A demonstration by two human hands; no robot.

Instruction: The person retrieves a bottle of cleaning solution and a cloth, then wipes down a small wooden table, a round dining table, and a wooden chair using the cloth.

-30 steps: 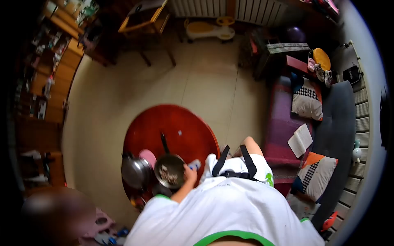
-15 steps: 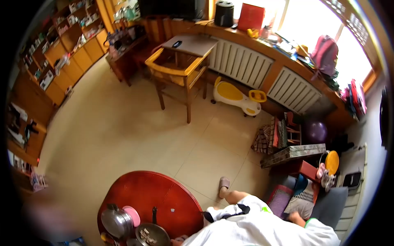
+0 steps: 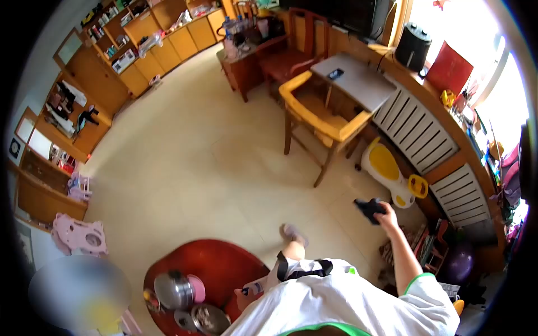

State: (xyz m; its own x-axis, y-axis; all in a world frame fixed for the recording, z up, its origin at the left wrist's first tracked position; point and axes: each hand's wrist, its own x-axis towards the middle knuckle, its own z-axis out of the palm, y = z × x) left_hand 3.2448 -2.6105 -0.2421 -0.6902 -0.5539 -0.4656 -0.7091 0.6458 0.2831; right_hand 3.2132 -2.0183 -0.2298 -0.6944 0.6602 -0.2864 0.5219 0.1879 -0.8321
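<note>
My right hand (image 3: 386,216) is raised out over the floor at the right, its fingers closed round a small black object (image 3: 368,209). My left hand (image 3: 243,298), small and partly hidden by the white shirt, is at the right side of the round red table (image 3: 216,259), against a clear bottle (image 3: 254,287) with a blue band. Its fingers are too unclear to make out. Close by stands a pan (image 3: 210,319) with pale pieces in it. A steel pot (image 3: 172,290) stands beside a pink round item (image 3: 196,288).
A wooden high chair (image 3: 328,123) stands ahead by a grey-topped table (image 3: 358,78). To its right are a yellow and white ride-on toy (image 3: 386,168), radiators and a purple ball (image 3: 457,263). Pink plastic furniture (image 3: 81,235) stands at the left, wooden cabinets behind it. My slippered foot is on the floor.
The view has swung up and to the right. My right hand has come up into sight with the black object. My left hand has left the pan's rim and is now by the bottle.
</note>
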